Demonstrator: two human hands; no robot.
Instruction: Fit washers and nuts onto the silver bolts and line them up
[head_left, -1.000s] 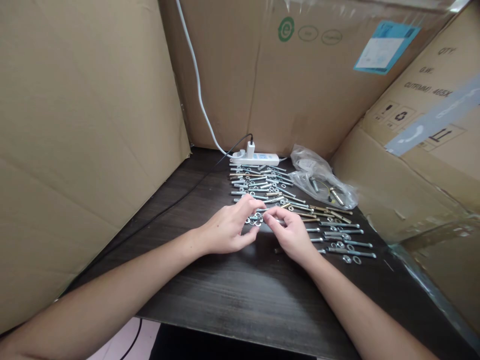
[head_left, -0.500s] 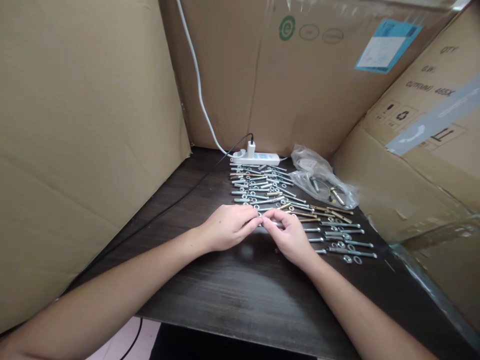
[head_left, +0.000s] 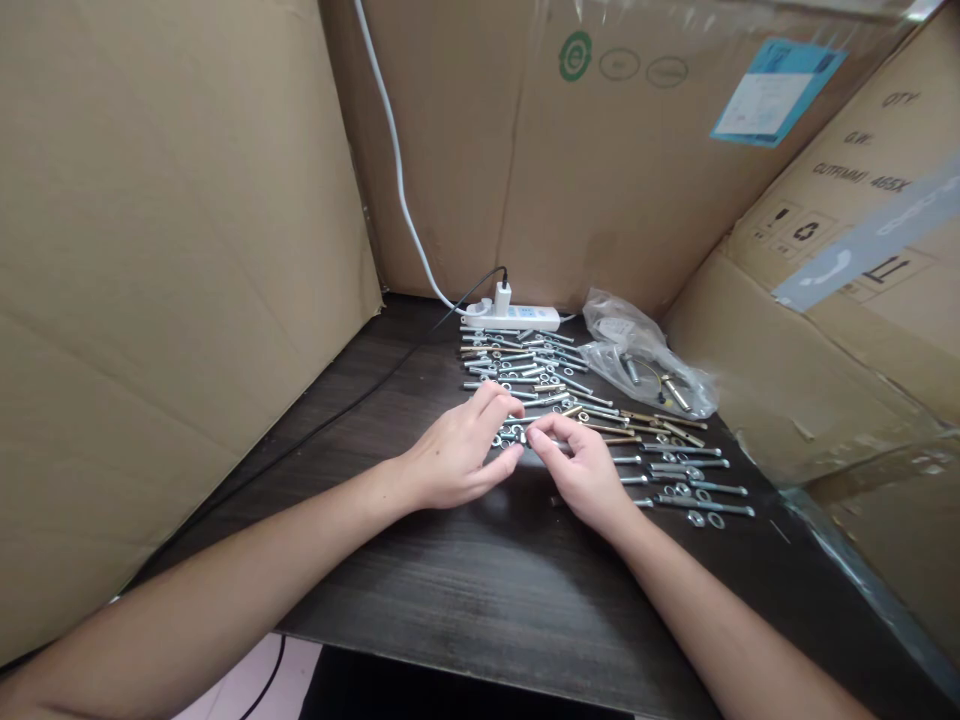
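My right hand (head_left: 577,465) is closed, thumb and index finger pinching a small shiny metal fastener piece (head_left: 523,436); its exact kind is too small to make out. Just left of that piece, my left hand (head_left: 465,445) has thumb and fingers spread apart, with nothing held between them. Both hands hover over the near left side of rows of metal bolts (head_left: 682,449), which lie sideways with washers (head_left: 716,521) and nuts (head_left: 696,519) beside them. My hands hide part of the nearest rows.
A white power strip (head_left: 510,318) with a plug and black cable (head_left: 360,395) stands behind the bolts. To its right lies a clear plastic bag (head_left: 645,365) holding several metal parts. Large cardboard boxes (head_left: 465,150) wall in the dark table (head_left: 450,590) at the back and both sides.
My left hand's thumb and fingers have parted from the pinch beside my right fingertips, its fingers lifting up and away. My right hand has stayed nearly in place.
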